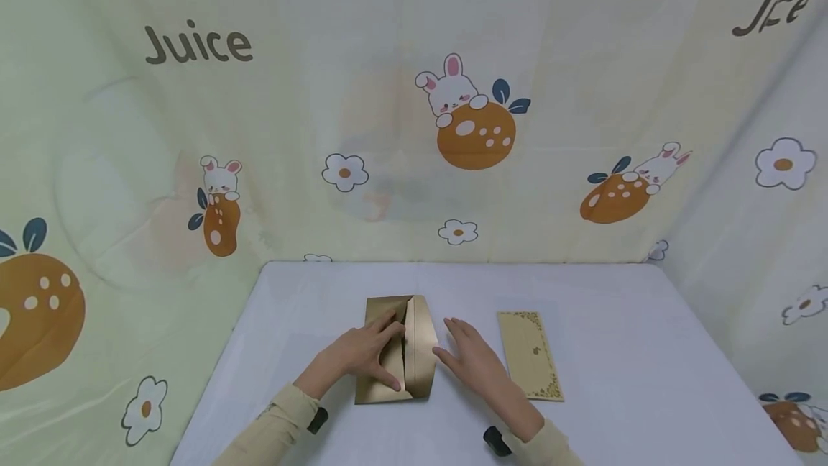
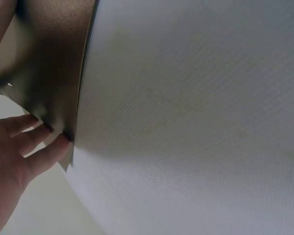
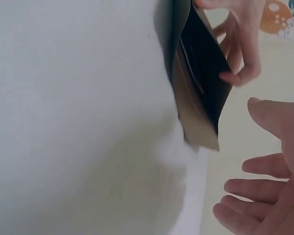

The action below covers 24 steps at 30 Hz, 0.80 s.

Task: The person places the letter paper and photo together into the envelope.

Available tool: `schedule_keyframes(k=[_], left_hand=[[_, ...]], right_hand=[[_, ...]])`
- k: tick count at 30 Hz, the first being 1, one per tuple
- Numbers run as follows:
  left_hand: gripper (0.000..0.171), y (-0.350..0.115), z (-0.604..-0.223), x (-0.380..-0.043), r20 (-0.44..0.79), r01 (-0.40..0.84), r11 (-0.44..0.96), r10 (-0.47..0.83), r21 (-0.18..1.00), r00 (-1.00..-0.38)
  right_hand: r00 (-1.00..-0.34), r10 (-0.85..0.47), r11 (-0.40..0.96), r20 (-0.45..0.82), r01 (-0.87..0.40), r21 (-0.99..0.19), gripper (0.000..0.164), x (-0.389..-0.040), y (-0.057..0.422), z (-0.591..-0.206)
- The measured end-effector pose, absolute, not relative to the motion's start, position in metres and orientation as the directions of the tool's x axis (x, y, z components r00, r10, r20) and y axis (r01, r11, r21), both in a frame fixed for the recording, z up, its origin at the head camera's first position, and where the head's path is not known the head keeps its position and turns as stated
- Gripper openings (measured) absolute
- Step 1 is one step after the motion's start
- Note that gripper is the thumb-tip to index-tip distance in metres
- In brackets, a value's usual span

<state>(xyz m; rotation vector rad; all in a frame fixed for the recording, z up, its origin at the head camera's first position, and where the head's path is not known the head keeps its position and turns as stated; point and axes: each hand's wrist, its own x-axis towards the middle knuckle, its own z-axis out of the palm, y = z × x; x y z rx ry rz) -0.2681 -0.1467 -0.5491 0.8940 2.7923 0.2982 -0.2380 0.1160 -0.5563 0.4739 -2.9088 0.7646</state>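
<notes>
A gold paper envelope (image 1: 382, 394) lies on the table with its flap (image 1: 423, 351) folded out to the right. Its mouth gapes, showing a dark inside in the right wrist view. My left hand (image 1: 367, 352) rests on the envelope with fingers and thumb spread, their tips by the mouth's edge. Just right of the flap, my right hand (image 1: 477, 364) is held with fingers extended and nothing in it. Farther right lies a pale gold card (image 1: 532, 357) with an ornate dark border, partly behind the right forearm.
The table (image 1: 621, 351) has a white cover. Behind it and at both sides hangs a pale curtain (image 1: 388, 92) printed with rabbits, oranges and flowers. Dark wrist devices sit by both sleeves.
</notes>
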Motion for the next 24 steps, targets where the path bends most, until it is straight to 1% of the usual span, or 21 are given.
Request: schedule_keyframes(k=[8, 15, 19, 24], left_hand=[[0.104, -0.148, -0.552, -0.27, -0.112, 0.551, 0.788, 0.595, 0.275, -0.796], [0.104, -0.148, -0.551, -0.269, -0.117, 0.555, 0.789, 0.597, 0.262, -0.793], [0.105, -0.148, -0.552, -0.271, -0.125, 0.549, 0.794, 0.591, 0.26, -0.797], [0.104, -0.148, -0.554, -0.272, -0.122, 0.548, 0.798, 0.588, 0.252, -0.8]], right_hand=[[-0.959, -0.214, 0.833, 0.188, -0.28, -0.478, 0.062, -0.238, 0.146, -0.567], [-0.959, -0.169, 0.848, 0.227, -0.259, -0.462, 0.061, -0.239, 0.172, -0.576], [-0.956, -0.145, 0.857, 0.254, -0.25, -0.45, 0.057, -0.236, 0.185, -0.581], [-0.952, -0.093, 0.854, 0.291, -0.227, -0.469, 0.052, -0.23, 0.202, -0.58]])
